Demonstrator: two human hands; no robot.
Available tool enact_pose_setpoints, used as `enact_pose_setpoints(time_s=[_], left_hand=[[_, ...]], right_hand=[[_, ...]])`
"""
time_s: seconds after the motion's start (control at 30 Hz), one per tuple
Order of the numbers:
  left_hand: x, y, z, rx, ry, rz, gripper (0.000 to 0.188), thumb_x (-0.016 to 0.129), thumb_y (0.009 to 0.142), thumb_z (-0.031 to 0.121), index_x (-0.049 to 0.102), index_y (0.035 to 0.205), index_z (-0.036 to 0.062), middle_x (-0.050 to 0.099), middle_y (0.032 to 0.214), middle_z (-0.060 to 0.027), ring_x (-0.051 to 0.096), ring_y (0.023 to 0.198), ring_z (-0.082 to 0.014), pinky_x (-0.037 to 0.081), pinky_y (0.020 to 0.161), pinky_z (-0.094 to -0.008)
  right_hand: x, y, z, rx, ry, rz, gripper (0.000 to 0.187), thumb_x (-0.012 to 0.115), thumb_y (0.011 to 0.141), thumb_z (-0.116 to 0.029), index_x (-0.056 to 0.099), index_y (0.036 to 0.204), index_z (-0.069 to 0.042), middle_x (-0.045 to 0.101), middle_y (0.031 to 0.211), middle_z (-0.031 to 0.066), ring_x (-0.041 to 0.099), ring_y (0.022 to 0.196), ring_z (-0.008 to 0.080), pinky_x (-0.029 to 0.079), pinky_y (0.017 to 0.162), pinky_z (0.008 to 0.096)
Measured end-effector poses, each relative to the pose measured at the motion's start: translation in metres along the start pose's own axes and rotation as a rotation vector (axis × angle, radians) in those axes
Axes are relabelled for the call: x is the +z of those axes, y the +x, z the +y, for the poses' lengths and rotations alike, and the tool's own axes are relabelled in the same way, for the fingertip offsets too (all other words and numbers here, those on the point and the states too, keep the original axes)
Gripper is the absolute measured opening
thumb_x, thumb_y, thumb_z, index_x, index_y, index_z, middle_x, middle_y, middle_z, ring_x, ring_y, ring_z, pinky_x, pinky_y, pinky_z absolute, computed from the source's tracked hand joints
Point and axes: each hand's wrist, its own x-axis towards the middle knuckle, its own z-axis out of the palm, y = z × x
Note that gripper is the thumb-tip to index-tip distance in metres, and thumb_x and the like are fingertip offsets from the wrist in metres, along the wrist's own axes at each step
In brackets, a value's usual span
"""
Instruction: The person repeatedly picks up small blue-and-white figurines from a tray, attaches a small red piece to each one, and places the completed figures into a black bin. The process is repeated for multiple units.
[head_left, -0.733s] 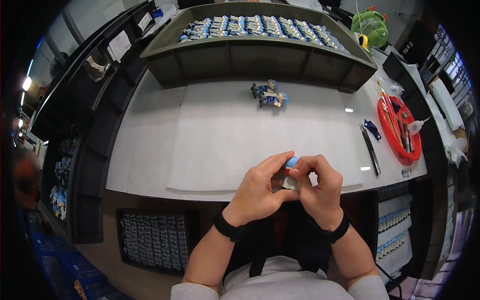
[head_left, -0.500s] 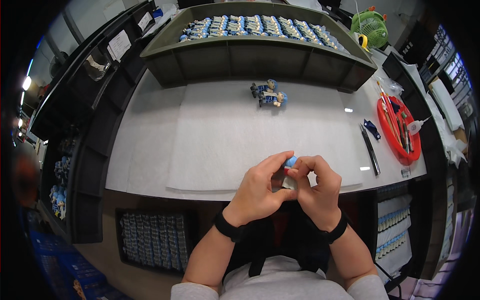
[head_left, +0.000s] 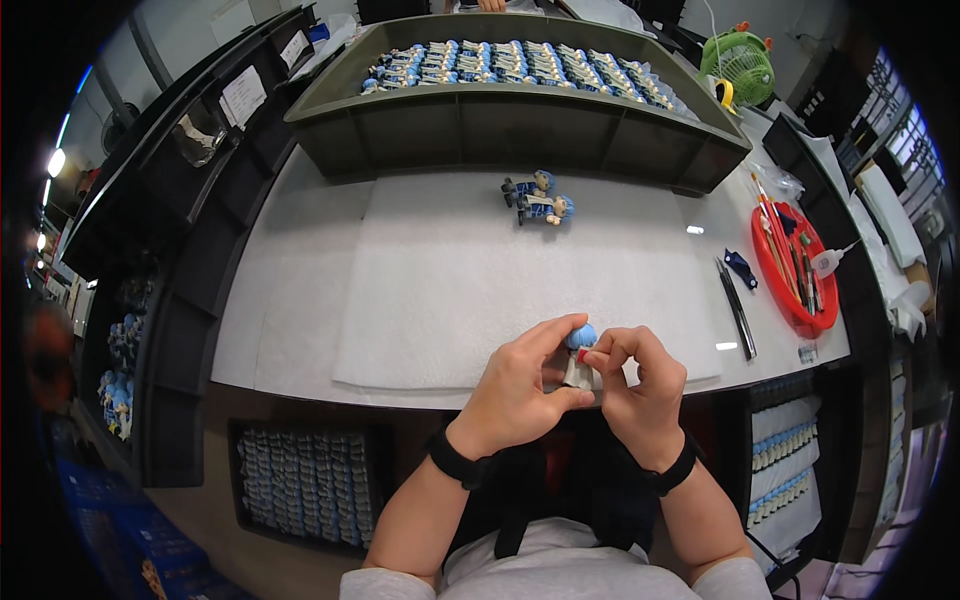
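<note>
Black shelf (head_left: 215, 235): It is standing along the left side of the white table (head_left: 430, 280).
Low box (head_left: 379, 470): It is sitting lower than the table, and rows of small gray and blue things are filling it.
Left hand (head_left: 520, 385): Its fingers are curling around the held doll (head_left: 580, 338), and its thumb is resting near the bottom end.
Big bin (head_left: 530, 125): It is sitting at the back of the table, and rows of blue and cream dolls are lying inside.
Two little dolls (head_left: 540, 208): They are lying close together in front of the big bin.
Held doll: It is being held between both hands, over the near edge of the table, and its blue head is pointing away from the person.
Right hand (head_left: 640, 385): Its thumb and pointing finger are pinching a red bit (head_left: 584, 355) on the doll; I am not able to tell if it is loose.
Black pen (head_left: 738, 315): It is lying near a red dish (head_left: 812, 326), where brushes (head_left: 780, 245) are resting.
</note>
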Motion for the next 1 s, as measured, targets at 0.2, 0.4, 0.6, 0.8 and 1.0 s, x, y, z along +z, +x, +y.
enact_pose_setpoints(time_s=[0.2, 0.4, 0.6, 0.8, 1.0], left_hand=[[0.000, 0.000, -0.004, 0.024, -0.039, 0.010, 0.067, 0.076, 0.066, -0.002, 0.048, 0.127, -0.0039, 0.057, 0.116, -0.0184, 0.063, 0.099, -0.0255, 0.056, 0.083, -0.0327], [-0.001, -0.001, -0.004, 0.000, -0.062, 0.012, 0.067, 0.076, 0.066, -0.002, 0.048, 0.127, -0.0035, 0.057, 0.116, -0.0189, 0.063, 0.101, -0.0261, 0.056, 0.083, -0.0330], [0.000, -0.001, -0.002, -0.034, -0.082, 0.019, 0.067, 0.075, 0.067, -0.003, 0.047, 0.128, -0.0036, 0.056, 0.117, -0.0182, 0.061, 0.104, -0.0260, 0.056, 0.083, -0.0335], [0.000, -0.001, -0.002, -0.063, -0.137, 0.003, 0.067, 0.075, 0.068, -0.004, 0.045, 0.129, -0.0041, 0.056, 0.116, -0.0171, 0.060, 0.104, -0.0242, 0.056, 0.085, -0.0344], [-0.001, -0.001, -0.001, -0.047, -0.073, 0.006, 0.068, 0.075, 0.068, -0.004, 0.045, 0.130, -0.0038, 0.057, 0.116, -0.0163, 0.060, 0.104, -0.0232, 0.055, 0.086, -0.0341]], right_hand=[[-0.001, -0.004, 0.005, 0.019, 0.002, 0.008, 0.019, 0.065, 0.074, 0.012, 0.052, 0.080, -0.001, 0.060, 0.076, 0.0101, 0.059, 0.067, 0.0219, 0.050, 0.059, 0.0300], [0.006, 0.005, -0.002, -0.063, -0.017, -0.005, 0.021, 0.066, 0.074, 0.013, 0.051, 0.079, -0.001, 0.059, 0.076, 0.0105, 0.061, 0.066, 0.0221, 0.051, 0.059, 0.0304], [0.004, 0.006, -0.007, -0.065, -0.006, 0.008, 0.021, 0.064, 0.073, 0.014, 0.050, 0.077, -0.001, 0.059, 0.076, 0.0102, 0.060, 0.065, 0.0229, 0.051, 0.058, 0.0309], [-0.021, -0.005, 0.013, 0.087, -0.084, 0.022, 0.022, 0.062, 0.073, 0.018, 0.049, 0.075, 0.000, 0.058, 0.075, 0.0093, 0.061, 0.065, 0.0192, 0.051, 0.059, 0.0300], [-0.017, -0.002, 0.001, 0.052, 0.055, 0.052, 0.022, 0.062, 0.075, 0.016, 0.049, 0.080, 0.000, 0.060, 0.077, 0.0097, 0.062, 0.068, 0.0178, 0.052, 0.062, 0.0293]])
